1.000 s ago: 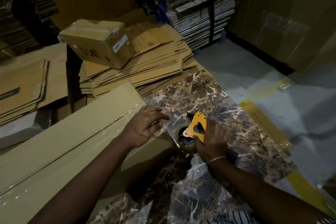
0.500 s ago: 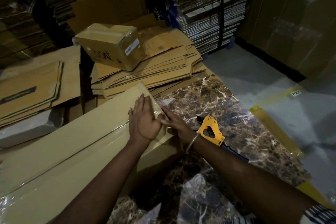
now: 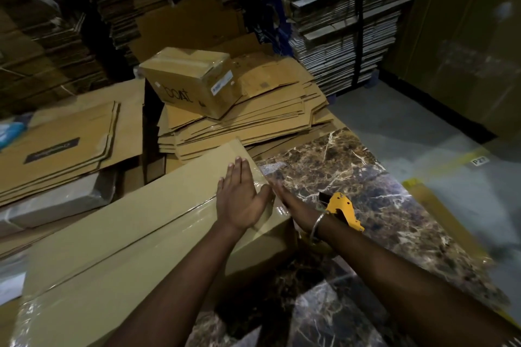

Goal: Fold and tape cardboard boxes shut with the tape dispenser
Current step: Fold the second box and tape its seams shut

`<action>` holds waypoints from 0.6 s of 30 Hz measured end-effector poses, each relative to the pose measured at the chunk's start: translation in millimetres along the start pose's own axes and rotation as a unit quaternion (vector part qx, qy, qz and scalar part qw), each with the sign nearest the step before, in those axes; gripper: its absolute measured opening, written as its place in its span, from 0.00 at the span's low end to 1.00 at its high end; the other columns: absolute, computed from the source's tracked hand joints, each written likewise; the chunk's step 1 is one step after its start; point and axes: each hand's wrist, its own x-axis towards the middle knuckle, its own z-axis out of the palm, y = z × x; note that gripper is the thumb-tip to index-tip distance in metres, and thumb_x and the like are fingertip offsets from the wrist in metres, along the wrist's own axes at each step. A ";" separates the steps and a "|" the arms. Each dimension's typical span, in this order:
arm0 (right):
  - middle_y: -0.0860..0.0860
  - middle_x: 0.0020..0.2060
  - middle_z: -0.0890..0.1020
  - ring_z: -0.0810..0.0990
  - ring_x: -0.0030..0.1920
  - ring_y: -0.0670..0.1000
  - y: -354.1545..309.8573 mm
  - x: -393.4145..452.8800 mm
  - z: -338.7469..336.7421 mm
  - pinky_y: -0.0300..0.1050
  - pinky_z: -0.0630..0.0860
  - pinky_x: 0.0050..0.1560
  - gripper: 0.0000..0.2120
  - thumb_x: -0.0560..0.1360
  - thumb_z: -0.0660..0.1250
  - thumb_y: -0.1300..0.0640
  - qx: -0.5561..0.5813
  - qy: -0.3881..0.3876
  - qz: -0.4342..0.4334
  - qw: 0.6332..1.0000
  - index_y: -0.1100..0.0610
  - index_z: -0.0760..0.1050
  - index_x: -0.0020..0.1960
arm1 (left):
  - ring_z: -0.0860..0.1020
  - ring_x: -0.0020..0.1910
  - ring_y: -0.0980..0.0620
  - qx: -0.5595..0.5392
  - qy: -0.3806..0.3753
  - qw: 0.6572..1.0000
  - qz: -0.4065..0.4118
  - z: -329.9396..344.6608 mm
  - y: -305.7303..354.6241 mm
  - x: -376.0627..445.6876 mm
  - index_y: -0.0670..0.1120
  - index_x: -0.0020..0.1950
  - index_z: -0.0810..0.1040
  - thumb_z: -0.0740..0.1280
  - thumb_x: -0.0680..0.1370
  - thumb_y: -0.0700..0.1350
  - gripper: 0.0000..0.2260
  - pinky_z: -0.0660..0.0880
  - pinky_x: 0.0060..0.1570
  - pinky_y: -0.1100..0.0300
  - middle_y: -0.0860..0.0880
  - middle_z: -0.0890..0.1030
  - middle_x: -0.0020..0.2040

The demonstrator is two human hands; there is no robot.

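A long flat cardboard box (image 3: 135, 234) lies across the marble table (image 3: 352, 183), with clear tape running along its top seam and over its right end. My left hand (image 3: 239, 197) presses flat on the taped top near that end, fingers straight. My right hand (image 3: 290, 203) lies flat against the box's end face, fingers straight, smoothing the tape there. The yellow tape dispenser (image 3: 342, 213) lies on the table just right of my right wrist, which partly hides it.
A small taped box marked "boat" (image 3: 191, 82) sits on a pile of flattened cartons (image 3: 267, 115) behind the table. More flat cartons (image 3: 64, 146) lie at the left. Tall stacks of cardboard (image 3: 346, 17) stand at the back. Grey floor with yellow lines (image 3: 451, 160) is at the right.
My right hand has let go of the tape dispenser, set it on the table, and moved to the box's end. My left hand has flattened onto the taped top.
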 end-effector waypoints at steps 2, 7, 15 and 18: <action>0.48 0.79 0.59 0.56 0.80 0.52 -3.8 3.3 -3.9 0.52 0.54 0.79 0.35 0.80 0.45 0.32 0.032 0.021 0.018 0.999 0.50 0.53 0.81 | 0.48 0.81 0.48 -0.009 0.009 1.000 0.005 -1.2 0.0 -1.4 0.47 0.83 0.46 0.52 0.79 0.64 0.37 0.49 0.77 0.48 0.49 0.47 0.83; 0.48 0.75 0.66 0.65 0.74 0.50 -31.0 23.6 -2.4 0.46 0.61 0.70 0.36 0.78 0.45 0.31 0.029 0.115 -0.029 0.992 0.50 0.60 0.79 | 0.55 0.80 0.51 -0.131 0.032 0.991 -0.023 -8.3 0.6 -1.8 0.49 0.81 0.57 0.55 0.80 0.57 0.30 0.54 0.76 0.53 0.51 0.58 0.81; 0.47 0.76 0.65 0.63 0.75 0.49 -51.0 51.4 21.2 0.50 0.57 0.77 0.41 0.76 0.50 0.26 0.020 0.059 -0.009 0.998 0.50 0.59 0.80 | 0.80 0.54 0.48 -0.340 0.073 0.932 -0.101 -27.7 -14.0 15.2 0.49 0.65 0.79 0.65 0.73 0.41 0.20 0.80 0.53 0.53 0.48 0.82 0.60; 0.49 0.81 0.55 0.53 0.80 0.50 -45.2 52.3 23.4 0.47 0.51 0.78 0.31 0.83 0.47 0.37 -0.062 0.087 -0.039 0.994 0.50 0.51 0.82 | 0.76 0.45 0.56 -0.309 0.108 0.940 -0.095 -40.1 -18.0 33.1 0.44 0.66 0.78 0.63 0.80 0.37 0.15 0.70 0.34 0.78 0.50 0.79 0.56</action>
